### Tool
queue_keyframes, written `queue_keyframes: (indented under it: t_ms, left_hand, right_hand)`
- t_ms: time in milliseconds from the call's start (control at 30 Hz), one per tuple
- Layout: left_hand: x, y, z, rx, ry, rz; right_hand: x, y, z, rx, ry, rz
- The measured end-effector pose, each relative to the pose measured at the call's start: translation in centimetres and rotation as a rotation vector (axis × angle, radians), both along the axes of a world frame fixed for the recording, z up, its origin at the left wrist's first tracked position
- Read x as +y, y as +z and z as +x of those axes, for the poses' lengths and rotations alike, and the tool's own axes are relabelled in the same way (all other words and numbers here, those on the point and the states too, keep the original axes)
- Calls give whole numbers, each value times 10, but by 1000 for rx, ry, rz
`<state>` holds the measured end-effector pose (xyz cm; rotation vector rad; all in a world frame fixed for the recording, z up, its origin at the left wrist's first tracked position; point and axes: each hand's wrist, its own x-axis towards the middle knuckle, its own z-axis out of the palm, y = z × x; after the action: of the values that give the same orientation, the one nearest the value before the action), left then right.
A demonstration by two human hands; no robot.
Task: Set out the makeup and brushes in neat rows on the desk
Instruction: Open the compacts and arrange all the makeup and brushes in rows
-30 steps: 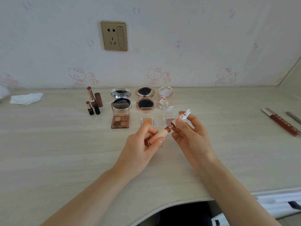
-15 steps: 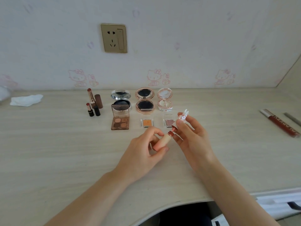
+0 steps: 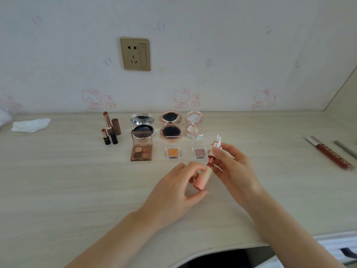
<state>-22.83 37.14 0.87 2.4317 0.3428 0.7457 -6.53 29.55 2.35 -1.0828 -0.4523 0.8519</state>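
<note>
My left hand (image 3: 173,192) grips a peach lip-gloss tube (image 3: 202,178) above the desk (image 3: 58,190). My right hand (image 3: 233,167) pinches its cap with a white rabbit top (image 3: 218,145); the red applicator wand (image 3: 211,160) is at the tube's mouth. Behind stand two open lipsticks with their caps (image 3: 110,130), three open round compacts (image 3: 171,124), a brown eyeshadow palette (image 3: 141,149) and two small single eyeshadows (image 3: 172,152), (image 3: 200,152), in rows.
A red lip-gloss tube (image 3: 330,152) and a grey pencil (image 3: 345,149) lie at the far right. A crumpled white tissue (image 3: 31,124) lies at the back left. The wall with a socket (image 3: 135,54) closes the back; the curved desk edge (image 3: 193,254) is near me.
Both hands have sunk toward the desk with the tube and cap. The tube has tipped more upright and the wand sits at its mouth.
</note>
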Motion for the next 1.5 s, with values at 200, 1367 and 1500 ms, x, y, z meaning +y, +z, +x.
queue_keyframes:
  t_ms: [200,1367,1500]
  left_hand:
    - [-3,4,30,37,-22,211]
    - [16,3,138,239,285,806]
    - [16,0,137,226,279,787]
  right_hand:
    - [3,9,43,-75,94,-164]
    - [94,12,139,-698,73,-705]
    - [95,10,138,-735,68,-724]
